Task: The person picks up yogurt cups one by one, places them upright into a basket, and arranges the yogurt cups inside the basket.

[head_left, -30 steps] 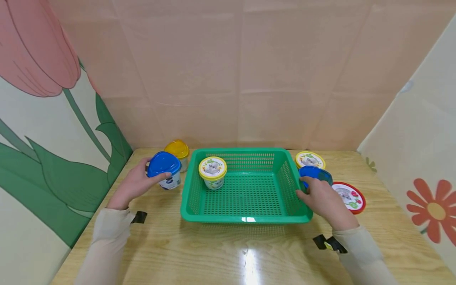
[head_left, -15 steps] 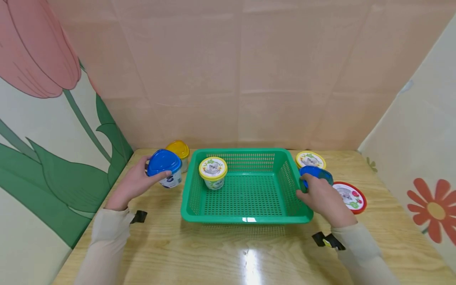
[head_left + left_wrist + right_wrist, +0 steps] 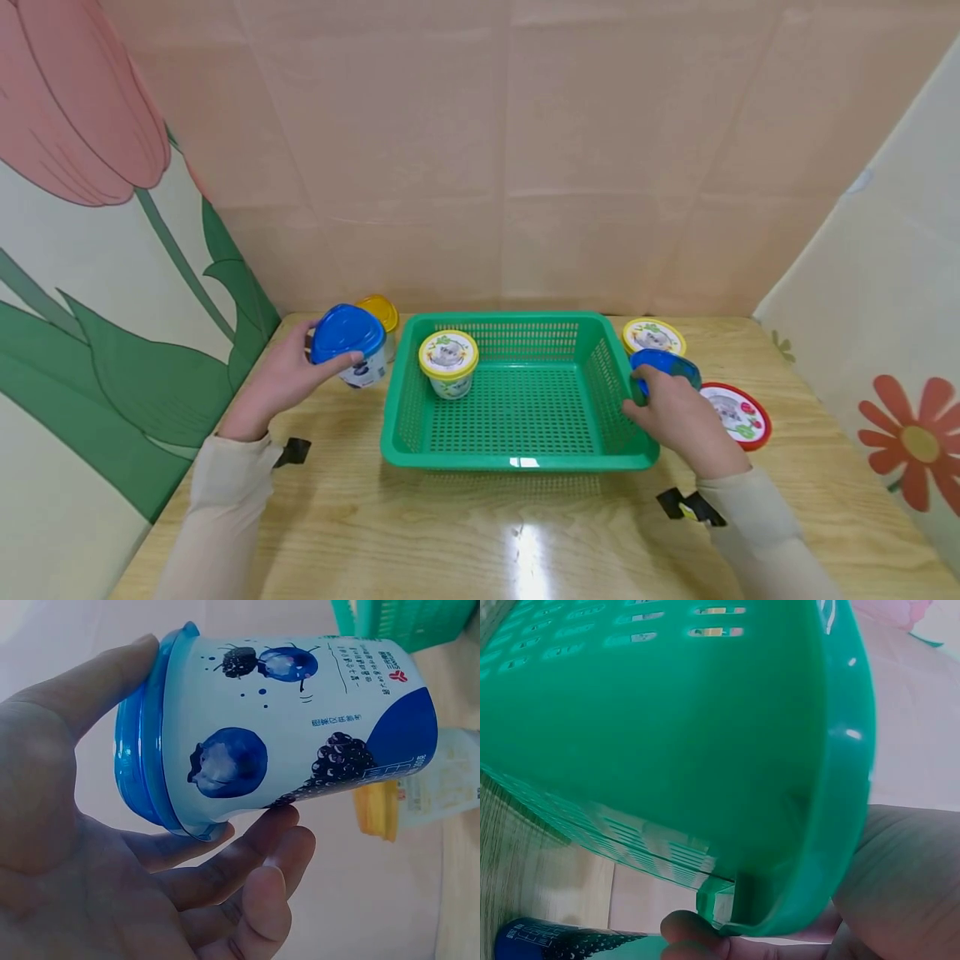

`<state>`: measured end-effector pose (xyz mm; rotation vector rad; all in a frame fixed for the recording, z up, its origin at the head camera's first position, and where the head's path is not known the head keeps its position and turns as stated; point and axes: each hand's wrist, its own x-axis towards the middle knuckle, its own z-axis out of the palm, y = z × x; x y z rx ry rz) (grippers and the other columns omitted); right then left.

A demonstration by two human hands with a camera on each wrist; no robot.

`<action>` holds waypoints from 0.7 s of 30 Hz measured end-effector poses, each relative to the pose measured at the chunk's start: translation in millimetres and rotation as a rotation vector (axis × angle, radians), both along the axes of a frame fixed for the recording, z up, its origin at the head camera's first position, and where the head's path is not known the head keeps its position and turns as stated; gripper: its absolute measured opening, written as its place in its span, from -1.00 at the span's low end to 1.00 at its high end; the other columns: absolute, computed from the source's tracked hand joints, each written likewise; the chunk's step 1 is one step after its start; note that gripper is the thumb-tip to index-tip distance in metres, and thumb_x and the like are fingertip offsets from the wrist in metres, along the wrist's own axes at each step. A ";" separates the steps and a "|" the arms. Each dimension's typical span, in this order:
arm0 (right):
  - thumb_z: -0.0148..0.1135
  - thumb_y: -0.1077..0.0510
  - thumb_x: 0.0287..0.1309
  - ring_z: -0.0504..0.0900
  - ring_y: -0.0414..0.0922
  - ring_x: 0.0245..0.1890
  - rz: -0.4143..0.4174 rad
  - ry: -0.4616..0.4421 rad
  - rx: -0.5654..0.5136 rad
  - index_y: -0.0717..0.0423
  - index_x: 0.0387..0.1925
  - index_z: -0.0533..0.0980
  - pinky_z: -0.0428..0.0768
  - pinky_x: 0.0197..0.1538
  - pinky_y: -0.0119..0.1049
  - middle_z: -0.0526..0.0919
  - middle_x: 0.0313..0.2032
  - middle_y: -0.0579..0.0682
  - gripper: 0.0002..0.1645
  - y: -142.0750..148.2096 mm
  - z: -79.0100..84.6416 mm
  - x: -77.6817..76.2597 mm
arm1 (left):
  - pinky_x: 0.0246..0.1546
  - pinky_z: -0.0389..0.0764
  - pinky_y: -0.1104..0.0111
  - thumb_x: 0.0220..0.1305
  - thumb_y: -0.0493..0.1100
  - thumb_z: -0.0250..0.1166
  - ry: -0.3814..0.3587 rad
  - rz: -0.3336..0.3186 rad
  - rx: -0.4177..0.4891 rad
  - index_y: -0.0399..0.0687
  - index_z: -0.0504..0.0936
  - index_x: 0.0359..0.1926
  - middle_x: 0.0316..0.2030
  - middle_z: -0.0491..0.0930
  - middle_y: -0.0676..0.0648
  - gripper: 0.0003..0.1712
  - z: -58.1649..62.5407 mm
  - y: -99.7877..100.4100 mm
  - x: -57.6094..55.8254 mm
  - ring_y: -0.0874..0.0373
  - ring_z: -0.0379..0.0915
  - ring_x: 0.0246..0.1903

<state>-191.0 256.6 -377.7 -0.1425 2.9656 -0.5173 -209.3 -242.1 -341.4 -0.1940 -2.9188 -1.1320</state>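
My left hand [image 3: 279, 377] grips a blue-lidded yogurt cup [image 3: 348, 332] by its lid, left of the green basket [image 3: 465, 461]. Blueberries and blackberries are printed on the white side of the cup [image 3: 300, 712], which lies across the left wrist view. With thumb and curled fingers, my right hand [image 3: 681, 418] holds the right rim of the basket; the rim [image 3: 849, 742] is close up in the right wrist view. Inside the basket, a yellow-lidded tub [image 3: 448, 354] stands upright at the left.
An amber-lidded cup [image 3: 380, 314] stands behind the held one. Right of the basket are a yellow-rimmed tub [image 3: 653, 335], another blue-lidded cup [image 3: 663, 362] partly behind my right hand, and a red-rimmed tub [image 3: 738, 415]. A pink wall covering [image 3: 502, 167] rises behind the table.
My left hand has raised the blue-lidded yogurt cup slightly, up and a little to the right, so it covers more of the amber-lidded cup. My right hand stays on the basket.
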 end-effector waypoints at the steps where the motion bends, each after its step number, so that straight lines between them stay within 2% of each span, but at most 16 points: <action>1: 0.28 -0.01 0.26 0.64 0.00 -0.37 0.000 -0.001 0.001 0.44 0.25 0.34 0.67 -0.33 0.01 0.66 -0.16 0.37 -0.26 0.1 0.2 0.0 | -0.09 0.65 0.01 0.28 0.30 0.29 0.008 -0.003 -0.001 -0.32 0.07 0.48 0.23 0.37 -0.42 0.08 1.4 0.8 0.4 -0.28 0.44 0.06; 11: 0.27 -0.01 0.27 0.62 -0.01 -0.38 -0.007 -0.009 -0.002 0.44 0.27 0.32 0.67 -0.34 -0.02 0.67 -0.18 0.36 -0.25 -0.2 0.2 0.6 | -0.08 0.64 0.01 0.23 0.39 0.28 0.022 -0.013 -0.018 -0.20 0.08 0.50 0.22 0.41 -0.35 0.11 10.8 11.7 1.5 -0.24 0.47 0.06; 21: 0.27 0.00 0.27 0.64 -0.02 -0.38 -0.008 -0.007 -0.004 0.46 0.25 0.32 0.68 -0.35 -0.02 0.67 -0.18 0.37 -0.26 -1.5 0.8 0.9 | -0.07 0.63 0.02 0.24 0.36 0.29 0.012 -0.045 -0.012 -0.19 0.08 0.50 0.22 0.42 -0.33 0.09 20.1 27.0 6.1 -0.23 0.44 0.09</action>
